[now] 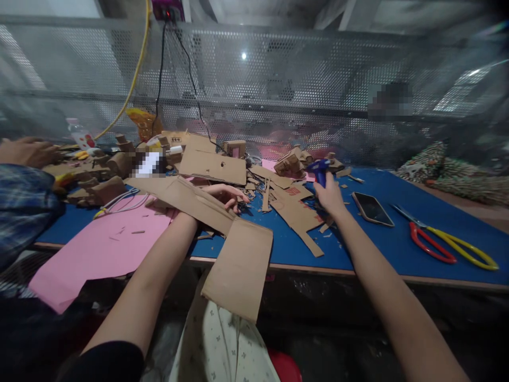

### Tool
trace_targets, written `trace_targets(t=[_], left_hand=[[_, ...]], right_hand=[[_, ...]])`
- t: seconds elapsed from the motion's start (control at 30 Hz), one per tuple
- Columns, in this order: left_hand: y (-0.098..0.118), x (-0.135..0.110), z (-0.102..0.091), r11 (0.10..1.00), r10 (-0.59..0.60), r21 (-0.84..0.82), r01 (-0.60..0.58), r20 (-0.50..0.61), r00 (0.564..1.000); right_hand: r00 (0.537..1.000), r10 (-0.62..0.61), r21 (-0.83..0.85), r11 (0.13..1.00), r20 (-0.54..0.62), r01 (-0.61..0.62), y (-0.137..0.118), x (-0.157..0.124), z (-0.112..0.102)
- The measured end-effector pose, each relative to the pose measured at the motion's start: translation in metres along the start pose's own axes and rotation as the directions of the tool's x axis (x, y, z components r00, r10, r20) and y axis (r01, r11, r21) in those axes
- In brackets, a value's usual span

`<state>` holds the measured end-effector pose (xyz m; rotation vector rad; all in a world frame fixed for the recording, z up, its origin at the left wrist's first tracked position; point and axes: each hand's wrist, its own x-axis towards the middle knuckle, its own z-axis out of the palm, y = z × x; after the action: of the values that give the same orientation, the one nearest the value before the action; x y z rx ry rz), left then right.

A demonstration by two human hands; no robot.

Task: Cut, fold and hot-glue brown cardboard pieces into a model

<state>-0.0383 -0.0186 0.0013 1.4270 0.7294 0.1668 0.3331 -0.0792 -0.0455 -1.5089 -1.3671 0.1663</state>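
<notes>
My left hand (225,195) lies under a long folded cardboard strip (222,233) that crosses my wrist and hangs over the table's front edge; the fingers curl loosely and seem to hold the strip from beneath. My right hand (329,196) is closed round the handle of a blue glue gun (320,168), held upright above flat cardboard offcuts (296,212) on the blue table (382,244).
A phone (372,208) lies right of my right hand, and red-and-yellow scissors (445,241) farther right. A pink sheet (99,249) overhangs the front left. Cardboard pieces and small boxes (212,164) pile up at the back. Another person's hand (27,151) and plaid sleeve are at far left.
</notes>
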Motion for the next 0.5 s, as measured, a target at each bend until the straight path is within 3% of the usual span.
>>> trace_targets(t=[0.1,0.2,0.27,0.37,0.43,0.5], left_hand=[[0.003,-0.004,0.004,1.000,0.011,-0.001,-0.010,0.010,1.000],[0.005,-0.007,0.007,1.000,0.009,-0.011,-0.009,0.023,1.000],[0.006,-0.008,0.008,1.000,-0.002,-0.007,0.002,0.023,1.000],[0.005,-0.008,0.007,1.000,0.009,-0.015,-0.008,0.036,0.999],[0.003,-0.006,0.005,0.999,0.034,-0.032,-0.032,0.074,0.997],[0.001,-0.004,0.002,0.998,0.054,-0.049,-0.049,0.120,0.991]], right_hand=[[0.991,-0.081,-0.400,0.909,0.103,0.116,0.001,-0.008,0.004],[0.965,-0.036,-0.569,0.802,0.259,0.183,-0.002,-0.016,0.008],[0.956,-0.048,-0.624,0.747,0.291,0.228,-0.008,-0.019,0.009],[0.964,-0.132,-0.677,0.690,0.231,0.257,-0.024,-0.022,0.008],[0.957,-0.220,-0.662,0.692,0.187,0.289,-0.042,-0.025,0.009],[0.933,-0.284,-0.596,0.718,0.223,0.361,-0.065,-0.033,0.015]])
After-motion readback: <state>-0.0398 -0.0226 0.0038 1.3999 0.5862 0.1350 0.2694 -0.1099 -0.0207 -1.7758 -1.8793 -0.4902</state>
